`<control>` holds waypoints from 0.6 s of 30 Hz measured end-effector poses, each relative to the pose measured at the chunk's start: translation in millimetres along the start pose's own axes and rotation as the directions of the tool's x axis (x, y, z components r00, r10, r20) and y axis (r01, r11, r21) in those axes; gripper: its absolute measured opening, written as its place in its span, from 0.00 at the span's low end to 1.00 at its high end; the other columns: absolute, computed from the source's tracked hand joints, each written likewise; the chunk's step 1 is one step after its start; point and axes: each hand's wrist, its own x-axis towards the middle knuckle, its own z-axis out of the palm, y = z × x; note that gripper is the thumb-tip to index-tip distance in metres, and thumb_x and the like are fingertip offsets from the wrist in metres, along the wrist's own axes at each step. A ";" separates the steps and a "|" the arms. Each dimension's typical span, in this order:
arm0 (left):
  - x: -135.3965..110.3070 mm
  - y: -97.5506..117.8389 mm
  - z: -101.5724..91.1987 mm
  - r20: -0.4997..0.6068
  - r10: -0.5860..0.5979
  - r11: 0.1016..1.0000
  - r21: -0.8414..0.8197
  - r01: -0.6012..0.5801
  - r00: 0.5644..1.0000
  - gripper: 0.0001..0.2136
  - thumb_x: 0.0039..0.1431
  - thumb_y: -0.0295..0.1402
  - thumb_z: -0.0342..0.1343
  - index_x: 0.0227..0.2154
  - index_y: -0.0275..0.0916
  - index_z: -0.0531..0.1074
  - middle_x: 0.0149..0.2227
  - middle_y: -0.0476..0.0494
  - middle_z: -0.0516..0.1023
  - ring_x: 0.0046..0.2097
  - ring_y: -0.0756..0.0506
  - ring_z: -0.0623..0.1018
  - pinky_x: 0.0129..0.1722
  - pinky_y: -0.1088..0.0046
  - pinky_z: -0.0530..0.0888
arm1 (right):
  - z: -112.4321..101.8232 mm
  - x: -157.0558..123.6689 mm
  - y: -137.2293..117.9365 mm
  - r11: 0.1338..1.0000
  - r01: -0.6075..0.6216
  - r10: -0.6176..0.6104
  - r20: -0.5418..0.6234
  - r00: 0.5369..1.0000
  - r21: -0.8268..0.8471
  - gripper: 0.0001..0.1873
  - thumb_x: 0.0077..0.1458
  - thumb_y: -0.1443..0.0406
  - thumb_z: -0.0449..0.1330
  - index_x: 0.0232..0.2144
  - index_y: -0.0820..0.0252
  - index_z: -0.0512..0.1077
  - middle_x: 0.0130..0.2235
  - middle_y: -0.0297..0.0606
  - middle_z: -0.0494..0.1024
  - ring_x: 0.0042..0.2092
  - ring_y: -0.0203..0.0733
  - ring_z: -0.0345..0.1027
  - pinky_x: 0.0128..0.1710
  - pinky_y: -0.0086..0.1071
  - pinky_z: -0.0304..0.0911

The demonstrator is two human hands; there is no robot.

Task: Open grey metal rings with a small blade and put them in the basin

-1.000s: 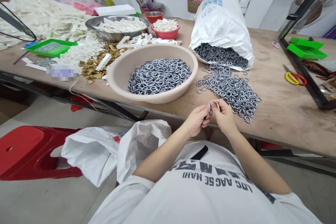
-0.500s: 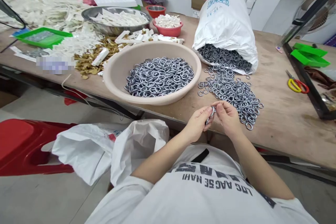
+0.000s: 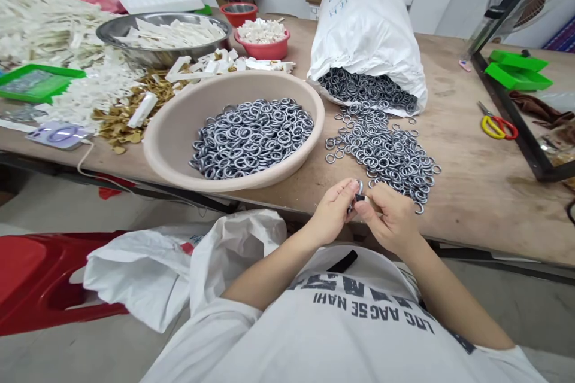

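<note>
Across our wooden bench (image 3: 471,209), from the left, we see a green tray (image 3: 36,81) beside a heap of white plastic pieces (image 3: 49,42), with a scatter of brass-coloured pieces (image 3: 128,122) just in front. Below the bench edge, on the floor, stands a red stool (image 3: 31,281) with a white bag (image 3: 144,281) slumped against it. Farther along the bench, a steel bowl (image 3: 157,58) heaped with white strips sits behind a wide beige basin (image 3: 179,161), which holds a mass of grey metal rings (image 3: 251,137). A pink bowl (image 3: 263,45) of small white bits stands behind the basin too.

Our left hand (image 3: 332,212) is curled nearly shut just above the bench edge, its thumb and fingers pinching a single upright ring (image 3: 359,187). Our right hand (image 3: 389,218) is right up against it, fingertips closed on a dark piece (image 3: 359,197) at that ring, though the piece is too small for us to tell what it is.

To the right of our hands, a white sack (image 3: 368,30) lies on its side with its mouth open, and spilled rings (image 3: 381,152) spread from it across the bench, the nearest just beside our right hand. Farther right lie scissors (image 3: 498,127), green trays (image 3: 516,69) and a brown cloth (image 3: 539,111).
</note>
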 end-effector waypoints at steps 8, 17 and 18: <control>1.3 -10.1 3.7 0.065 -0.028 0.999 0.029 0.026 0.997 0.16 0.63 0.45 0.56 0.29 0.38 0.62 0.25 0.55 0.56 0.23 0.55 0.54 0.18 0.82 0.53 | -11.4 -12.0 0.0 0.999 -0.046 0.045 0.040 0.998 0.004 0.16 0.66 0.58 0.54 0.27 0.58 0.65 0.27 0.32 0.66 0.30 0.35 0.59 0.31 0.31 0.50; -24.4 -5.3 -5.1 0.274 -0.058 0.984 0.180 0.008 0.960 0.18 0.66 0.44 0.52 0.26 0.37 0.62 0.22 0.55 0.58 0.21 0.57 0.57 0.21 0.78 0.53 | -9.0 -5.2 49.2 0.916 -0.401 0.397 -0.088 0.914 -0.031 0.24 0.68 0.50 0.46 0.28 0.57 0.67 0.25 0.32 0.68 0.29 0.37 0.61 0.30 0.31 0.51; -25.9 -5.4 -8.7 0.263 -0.054 0.985 0.169 0.009 0.963 0.17 0.66 0.44 0.52 0.26 0.36 0.62 0.22 0.54 0.59 0.20 0.57 0.58 0.21 0.78 0.53 | -7.4 -2.8 61.2 0.887 -0.450 0.439 -0.109 0.892 -0.107 0.24 0.68 0.49 0.46 0.28 0.57 0.69 0.26 0.33 0.70 0.30 0.38 0.63 0.31 0.31 0.51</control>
